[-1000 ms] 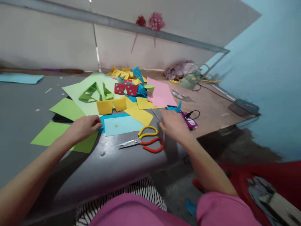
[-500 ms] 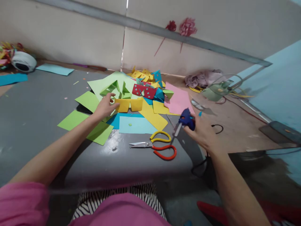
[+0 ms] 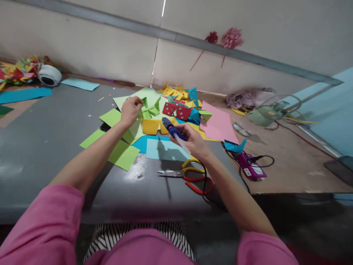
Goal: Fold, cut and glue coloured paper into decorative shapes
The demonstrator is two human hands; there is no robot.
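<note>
My right hand (image 3: 191,140) is wrapped round a blue glue gun (image 3: 173,129) with a white glue stick out of its back, held above the papers. My left hand (image 3: 131,109) is closed at the green folded paper (image 3: 150,108), its fingertips pinching the left part. A folded yellow paper piece (image 3: 150,126) lies just in front. Behind the glue gun are red dotted pieces (image 3: 176,110). Scissors (image 3: 179,174) with one yellow and one red handle lie near the front edge, a black cord crossing the red handle. A light blue sheet (image 3: 157,149) lies under the glue gun.
Green sheets (image 3: 124,155) lie front left and a pink sheet (image 3: 219,123) right. A magenta power strip (image 3: 250,167) with cords sits at the right beside a blue paper piece (image 3: 234,146). A white round object (image 3: 49,75) stands back left; a green metal object (image 3: 266,114) back right.
My right hand has brought the glue gun left, over the papers, uncovering the power strip. My left hand has moved from the yellow piece to the green folded paper. The camera view has shifted.
</note>
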